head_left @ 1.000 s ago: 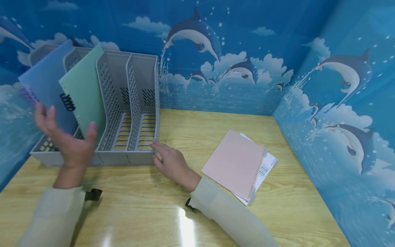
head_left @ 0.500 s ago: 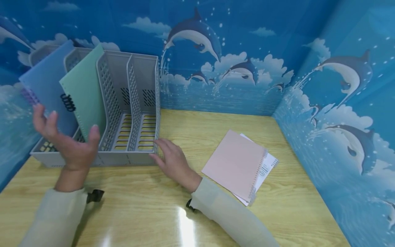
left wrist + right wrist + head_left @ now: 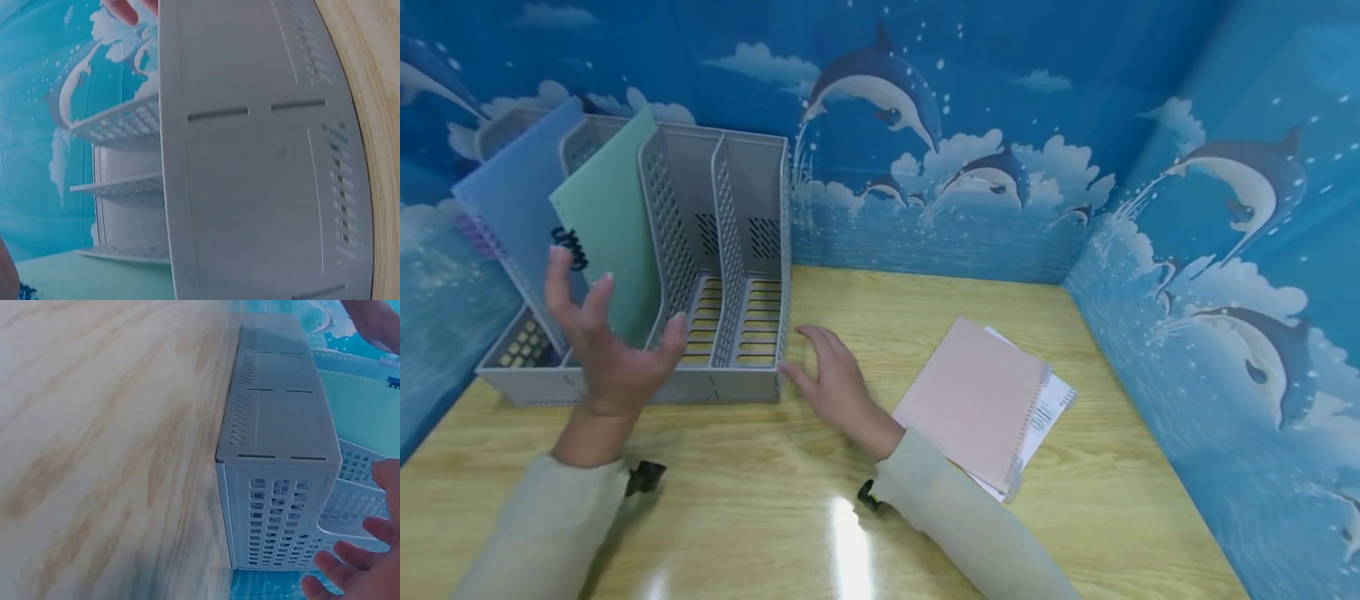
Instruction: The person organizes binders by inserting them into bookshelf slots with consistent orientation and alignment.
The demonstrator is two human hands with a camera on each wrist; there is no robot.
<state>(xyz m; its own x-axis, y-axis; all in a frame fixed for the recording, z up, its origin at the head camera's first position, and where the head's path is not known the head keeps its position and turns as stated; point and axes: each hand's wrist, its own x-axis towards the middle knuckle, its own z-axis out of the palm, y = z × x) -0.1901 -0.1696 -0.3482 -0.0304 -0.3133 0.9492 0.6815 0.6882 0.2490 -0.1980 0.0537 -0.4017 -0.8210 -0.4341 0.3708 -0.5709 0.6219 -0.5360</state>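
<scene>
A grey file rack [image 3: 722,386] with several upright compartments stands at the back left. A blue spiral notebook [image 3: 523,196] leans in its leftmost slot, and a green spiral notebook [image 3: 617,208] with black coils leans in the slot beside it. My left hand [image 3: 617,362] hovers before the rack's front, fingers spread and holding nothing, overlapping the green notebook's lower part. Beside the rack's right front corner is my right hand [image 3: 842,387], fingers loosely bent and thumb tip at the corner; whether it touches is unclear. In the right wrist view its fingers [image 3: 350,565] appear by the perforated side wall.
Right of my right hand, a pink spiral notebook [image 3: 973,396] lies on top of a white spiral notebook [image 3: 1051,404] on the wooden table [image 3: 760,517]. A dolphin-printed blue backdrop [image 3: 925,100] rises behind the table and along its right side.
My left hand has moved right, from in front of the blue notebook to in front of the green one. My right hand has shifted slightly right, its fingers coming away from the rack's edge.
</scene>
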